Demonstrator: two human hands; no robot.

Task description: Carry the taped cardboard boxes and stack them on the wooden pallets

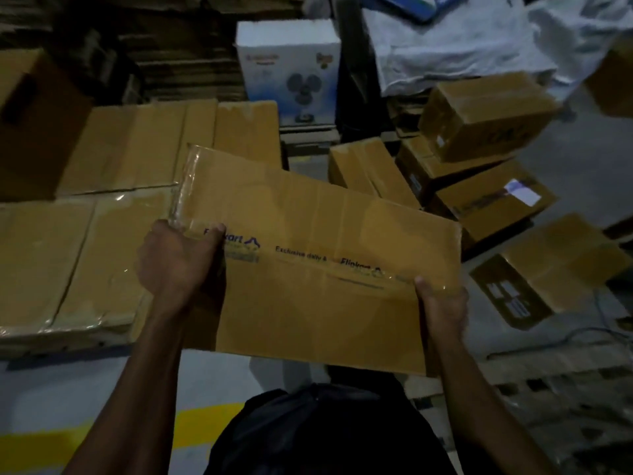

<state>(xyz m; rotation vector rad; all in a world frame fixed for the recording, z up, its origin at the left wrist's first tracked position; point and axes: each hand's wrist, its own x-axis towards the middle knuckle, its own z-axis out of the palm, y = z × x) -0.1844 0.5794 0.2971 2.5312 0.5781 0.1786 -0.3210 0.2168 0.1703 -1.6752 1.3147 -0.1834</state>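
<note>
I hold a brown taped cardboard box [318, 241] with blue print in front of me, above the floor. My left hand [178, 262] grips its left edge, thumb on the top face. My right hand [442, 303] grips its near right corner, thumb over the clear tape. To the left, several flat taped boxes [68, 255] lie side by side in a low stack; more of them [164, 145] lie behind. A strip of wooden pallet [561, 389] shows at lower right.
Several loose brown boxes [479, 114] lie jumbled on the floor at right. A white fan carton [287, 66] stands at the back, with white sacks [462, 46] beside it. A yellow floor line [202, 423] runs near my feet. A large brown box [30, 125] stands at far left.
</note>
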